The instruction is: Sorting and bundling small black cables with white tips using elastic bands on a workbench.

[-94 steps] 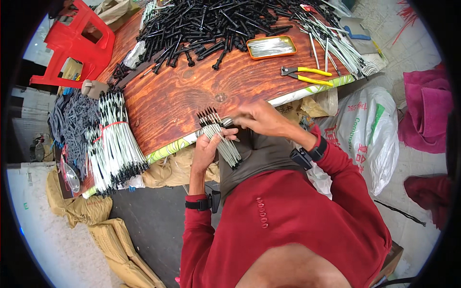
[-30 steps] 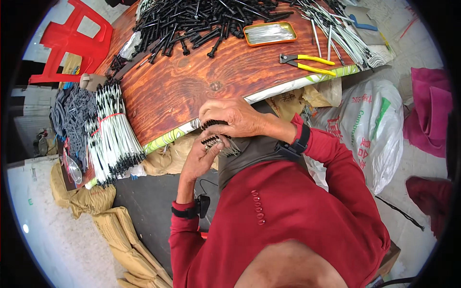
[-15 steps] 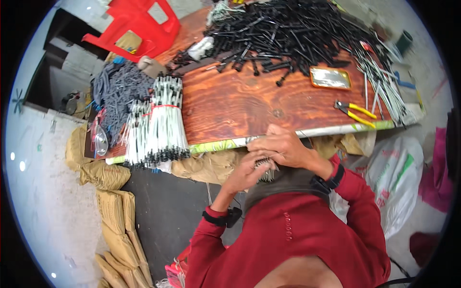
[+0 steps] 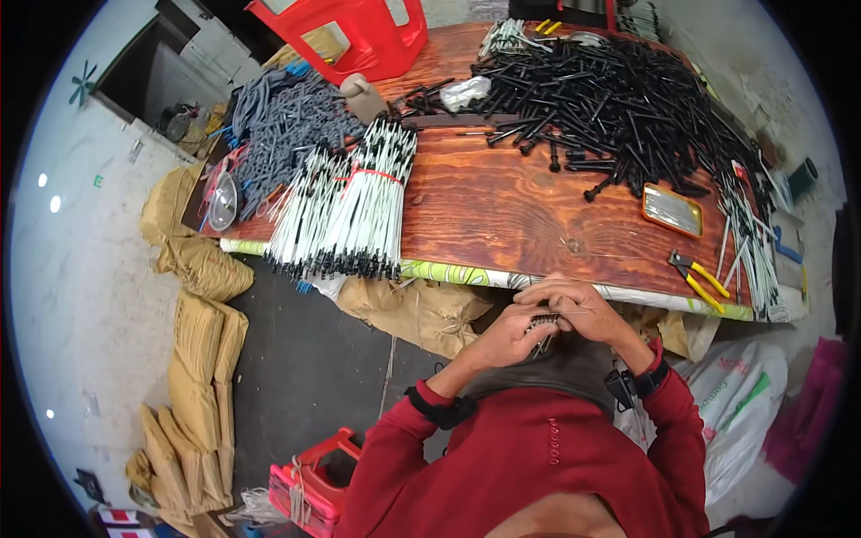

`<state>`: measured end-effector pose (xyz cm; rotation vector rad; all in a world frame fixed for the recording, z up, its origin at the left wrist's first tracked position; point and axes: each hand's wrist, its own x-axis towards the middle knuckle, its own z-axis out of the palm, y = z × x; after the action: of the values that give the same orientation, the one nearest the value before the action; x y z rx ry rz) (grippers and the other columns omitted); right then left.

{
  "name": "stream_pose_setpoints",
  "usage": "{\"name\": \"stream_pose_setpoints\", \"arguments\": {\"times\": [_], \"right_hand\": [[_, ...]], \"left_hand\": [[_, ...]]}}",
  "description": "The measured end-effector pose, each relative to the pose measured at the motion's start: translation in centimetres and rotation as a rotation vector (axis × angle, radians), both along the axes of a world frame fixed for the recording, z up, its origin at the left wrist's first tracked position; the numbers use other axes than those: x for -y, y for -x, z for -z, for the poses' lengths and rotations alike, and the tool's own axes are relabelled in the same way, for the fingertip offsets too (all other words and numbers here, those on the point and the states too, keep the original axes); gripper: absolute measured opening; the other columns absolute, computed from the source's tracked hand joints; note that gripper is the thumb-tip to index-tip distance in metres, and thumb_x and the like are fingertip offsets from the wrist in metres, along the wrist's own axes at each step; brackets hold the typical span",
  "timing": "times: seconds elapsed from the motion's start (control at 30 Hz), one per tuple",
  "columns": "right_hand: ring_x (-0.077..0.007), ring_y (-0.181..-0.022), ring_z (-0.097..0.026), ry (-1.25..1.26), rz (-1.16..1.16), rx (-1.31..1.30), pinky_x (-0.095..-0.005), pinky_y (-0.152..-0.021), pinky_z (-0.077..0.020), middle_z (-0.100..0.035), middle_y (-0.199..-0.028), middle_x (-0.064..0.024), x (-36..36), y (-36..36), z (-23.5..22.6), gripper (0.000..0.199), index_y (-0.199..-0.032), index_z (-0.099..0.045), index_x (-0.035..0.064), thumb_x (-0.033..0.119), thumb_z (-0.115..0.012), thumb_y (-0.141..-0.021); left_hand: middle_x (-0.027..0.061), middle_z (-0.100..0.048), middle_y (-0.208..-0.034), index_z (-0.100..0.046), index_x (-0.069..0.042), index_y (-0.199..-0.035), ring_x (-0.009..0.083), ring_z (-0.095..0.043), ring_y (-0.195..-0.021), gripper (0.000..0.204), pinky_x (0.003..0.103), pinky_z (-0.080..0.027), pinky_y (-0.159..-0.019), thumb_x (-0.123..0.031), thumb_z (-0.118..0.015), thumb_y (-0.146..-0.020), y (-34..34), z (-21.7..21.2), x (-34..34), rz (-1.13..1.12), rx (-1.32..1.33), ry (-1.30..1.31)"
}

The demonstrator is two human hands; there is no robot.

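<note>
My left hand (image 4: 509, 341) is closed round a small bundle of thin rods (image 4: 542, 321) with dark ends, held just off the table's near edge. Over it, the bent fingers of my right hand (image 4: 585, 309) meet the left fingertips. A thin pale rod (image 4: 574, 312) shows at the right fingers, seemingly pinched there; part of the bundle is hidden by both hands. Yellow-handled pliers (image 4: 698, 280) lie on the table to the right of my hands. Left of them stands a large bundle of white rods (image 4: 363, 215) with black ends, tied with a red band.
The wooden table (image 4: 502, 211) carries a heap of black plastic parts (image 4: 619, 108), an orange-rimmed tin (image 4: 673, 210), loose pale rods (image 4: 753, 260) and a grey pile of parts (image 4: 291, 134). A red stool (image 4: 359, 36) sits at the back left. Brown sacks (image 4: 202, 368) line the left floor.
The view has shifted, so the table sits lower and further right. My right fingers have come down closer over the left hand, and a thin rod now shows beside them.
</note>
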<state>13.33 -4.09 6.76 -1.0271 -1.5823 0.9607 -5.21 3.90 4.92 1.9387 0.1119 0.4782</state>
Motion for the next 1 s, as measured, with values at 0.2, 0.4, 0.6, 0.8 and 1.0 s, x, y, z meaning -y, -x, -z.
{"name": "stream_pose_setpoints", "arguments": {"times": [0.2, 0.4, 0.6, 0.8, 1.0], "right_hand": [[-0.0188, -0.115, -0.059, 0.306, -0.053, -0.367, -0.0345, -0.101, -0.0432, -0.064, -0.126, -0.0084, 1.1, 0.4, -0.2, 0.04, -0.121, -0.064, -0.0003, 0.03, -0.046, -0.104], [-0.0162, -0.099, -0.062, 0.173, 0.233, 0.074, -0.0324, -0.088, -0.0479, -0.067, -0.102, -0.0079, 0.7, -4.6, -1.5, 0.029, -0.107, -0.067, 0.0003, 0.023, -0.051, -0.1], [-0.0278, -0.087, -0.066, 0.026, 1.056, 0.841, -0.039, -0.071, -0.0506, -0.069, -0.091, -0.0096, 1.3, -18.1, -0.5, 0.018, -0.095, -0.07, 0.0065, 0.022, -0.062, -0.089], [-0.0312, -0.086, -0.065, 0.02, 1.059, 1.221, -0.0442, -0.068, -0.0512, -0.067, -0.087, -0.0101, 1.4, -21.8, 1.0, 0.014, -0.088, -0.07, 0.01, 0.022, -0.064, -0.085], [-0.0297, -0.086, -0.065, 0.005, 1.088, 1.176, -0.0434, -0.068, -0.0516, -0.067, -0.088, -0.0071, 2.2, -21.6, 0.3, 0.014, -0.089, -0.07, 0.0119, 0.025, -0.066, -0.084]], "left_hand": [[0.0154, -0.069, -0.107, -0.066, 0.002, -0.109, 0.0295, -0.064, -0.101, 0.022, 0.037, -0.048, -0.089, -0.01, -0.057, -0.093, -0.3, 0.4, 0.6, -0.03, -0.011, 0.047], [0.0147, -0.067, -0.115, -0.066, 0.002, -0.115, 0.0266, -0.064, -0.106, 0.027, 0.036, -0.047, -0.096, -0.007, -0.054, -0.093, -0.3, -1.6, -0.5, -0.002, -0.016, 0.041], [0.0161, -0.066, -0.117, -0.064, 0.003, -0.121, 0.0254, -0.063, -0.108, 0.03, 0.036, -0.046, -0.096, -0.01, -0.054, -0.096, -0.7, -1.5, -0.8, 0.084, -0.041, 0.12], [0.0167, -0.066, -0.117, -0.063, 0.003, -0.122, 0.0251, -0.063, -0.109, 0.031, 0.036, -0.047, -0.097, -0.013, -0.054, -0.098, -0.7, -0.7, -0.8, 0.069, -0.036, 0.153], [0.0159, -0.066, -0.119, -0.064, 0.002, -0.123, 0.0257, -0.062, -0.11, 0.031, 0.036, -0.046, -0.097, -0.014, -0.054, -0.098, -1.2, -1.8, -0.7, 0.063, -0.044, 0.09]]}}
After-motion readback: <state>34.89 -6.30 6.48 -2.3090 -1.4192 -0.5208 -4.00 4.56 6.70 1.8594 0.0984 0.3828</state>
